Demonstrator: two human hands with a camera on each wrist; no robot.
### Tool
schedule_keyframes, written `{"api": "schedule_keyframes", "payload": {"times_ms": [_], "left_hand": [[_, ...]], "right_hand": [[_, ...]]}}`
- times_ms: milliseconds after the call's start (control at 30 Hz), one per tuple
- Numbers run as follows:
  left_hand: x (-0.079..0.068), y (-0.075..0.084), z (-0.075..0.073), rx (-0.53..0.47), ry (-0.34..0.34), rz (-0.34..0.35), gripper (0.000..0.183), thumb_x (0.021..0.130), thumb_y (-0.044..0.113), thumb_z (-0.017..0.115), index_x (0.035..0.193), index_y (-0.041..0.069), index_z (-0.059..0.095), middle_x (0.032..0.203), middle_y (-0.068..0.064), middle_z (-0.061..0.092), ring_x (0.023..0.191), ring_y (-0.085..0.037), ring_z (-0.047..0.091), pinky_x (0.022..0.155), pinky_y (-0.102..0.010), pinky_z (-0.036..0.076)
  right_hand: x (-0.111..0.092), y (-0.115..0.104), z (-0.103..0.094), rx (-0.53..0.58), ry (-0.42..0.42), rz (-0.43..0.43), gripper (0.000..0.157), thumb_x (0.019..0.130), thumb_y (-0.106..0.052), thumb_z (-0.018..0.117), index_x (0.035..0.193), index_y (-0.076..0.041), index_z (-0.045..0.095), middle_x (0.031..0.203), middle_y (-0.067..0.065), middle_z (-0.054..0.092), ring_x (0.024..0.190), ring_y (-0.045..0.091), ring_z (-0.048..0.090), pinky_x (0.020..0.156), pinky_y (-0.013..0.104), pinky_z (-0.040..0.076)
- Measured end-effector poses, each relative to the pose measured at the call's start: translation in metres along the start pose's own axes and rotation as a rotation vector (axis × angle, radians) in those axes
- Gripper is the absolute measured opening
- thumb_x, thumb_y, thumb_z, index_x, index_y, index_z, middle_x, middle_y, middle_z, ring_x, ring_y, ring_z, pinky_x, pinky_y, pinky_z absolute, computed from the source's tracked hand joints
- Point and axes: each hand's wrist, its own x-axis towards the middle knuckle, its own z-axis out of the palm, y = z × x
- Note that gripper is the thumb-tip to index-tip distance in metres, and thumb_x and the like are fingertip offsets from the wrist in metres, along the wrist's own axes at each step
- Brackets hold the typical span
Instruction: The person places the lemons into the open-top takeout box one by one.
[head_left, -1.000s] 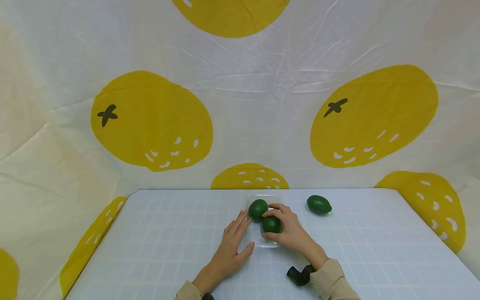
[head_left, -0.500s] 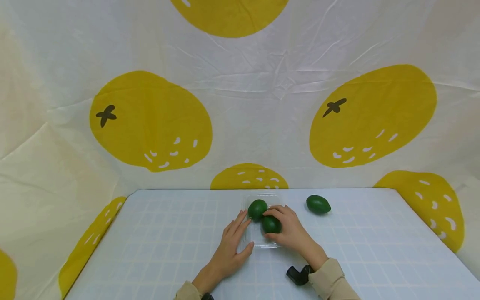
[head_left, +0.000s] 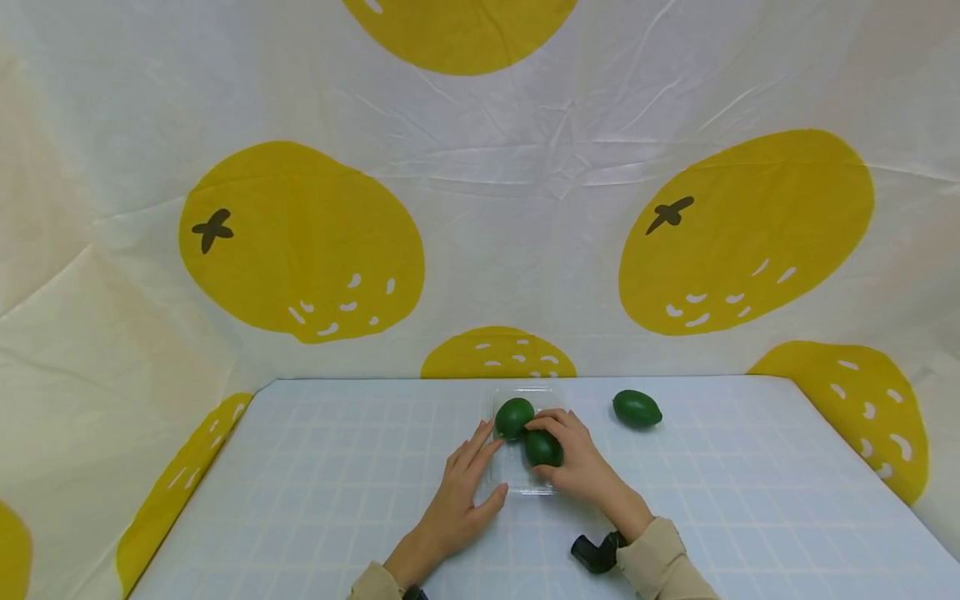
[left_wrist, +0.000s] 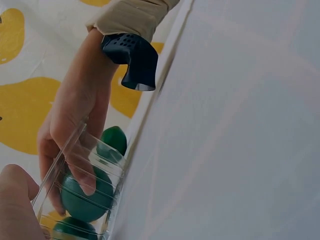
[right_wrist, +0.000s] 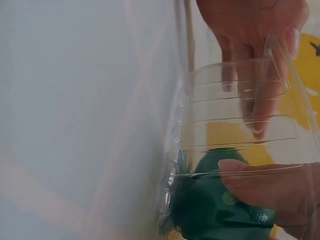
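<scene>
A clear plastic box (head_left: 517,482) stands on the table with two dark green limes in it. My right hand (head_left: 583,467) reaches over its right side and holds the nearer lime (head_left: 542,449) between curled fingers and thumb. Behind it, toward the left wall, lies the other lime (head_left: 514,418). My left hand (head_left: 461,504) rests along the box's left side, fingers nearly straight, thumb spread near the front corner. In the right wrist view, the right thumb (right_wrist: 270,187) lies in front of the lime (right_wrist: 220,205), and the left fingers show through the clear wall.
A third lime (head_left: 637,409) lies on the table to the right of the box, near the back edge. The table (head_left: 315,500) has a pale checked cover. Behind it hangs a white cloth (head_left: 517,250) printed with yellow fruit. A black wrist camera (head_left: 596,553) sits at the right cuff.
The right thumb has shifted slightly to the right along the front of the lime it holds. The left hand, the box and the limes are in nearly the same places.
</scene>
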Motion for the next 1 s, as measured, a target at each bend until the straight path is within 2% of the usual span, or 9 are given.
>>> {"api": "schedule_keyframes", "payload": {"times_ms": [333,567,800,1000], "left_hand": [[0.0012,0.0008,-0.0008,0.001,0.006,0.001,0.054,0.088,0.024,0.058,0.137,0.006,0.045,0.153,-0.012,0.026,0.14,-0.031,0.024,0.105,-0.055,0.026],[0.0004,0.0026,-0.0014,0.001,0.006,0.003,0.056,0.088,0.024,0.058,0.14,0.011,0.041,0.153,-0.012,0.026,0.14,-0.031,0.024,0.105,-0.055,0.026],[-0.0001,0.0014,-0.0004,0.01,0.008,0.006,0.057,0.088,0.025,0.058,0.138,0.005,0.043,0.153,-0.011,0.026,0.139,-0.032,0.024,0.105,-0.054,0.026],[-0.0003,-0.0002,0.0009,0.014,0.012,0.009,0.057,0.087,0.025,0.058,0.138,0.004,0.043,0.152,-0.011,0.026,0.139,-0.032,0.024,0.105,-0.054,0.026]], "right_hand": [[0.0014,-0.0028,-0.0002,-0.022,-0.015,0.02,0.053,0.066,-0.005,0.081,0.116,-0.008,0.064,0.126,0.012,0.051,0.123,0.033,0.042,0.11,0.058,0.014],[-0.0005,-0.002,0.0005,-0.01,-0.014,0.029,0.06,0.066,-0.006,0.082,0.122,-0.014,0.061,0.131,0.01,0.048,0.122,0.033,0.042,0.097,0.06,0.035],[-0.0001,-0.0019,0.0005,0.015,-0.008,0.011,0.061,0.066,-0.008,0.083,0.122,-0.013,0.06,0.133,0.012,0.048,0.121,0.031,0.042,0.096,0.059,0.036],[-0.0011,-0.0026,-0.0011,0.04,-0.002,0.008,0.052,0.074,-0.019,0.079,0.122,-0.013,0.06,0.134,0.012,0.047,0.123,0.03,0.041,0.097,0.058,0.034]]}}
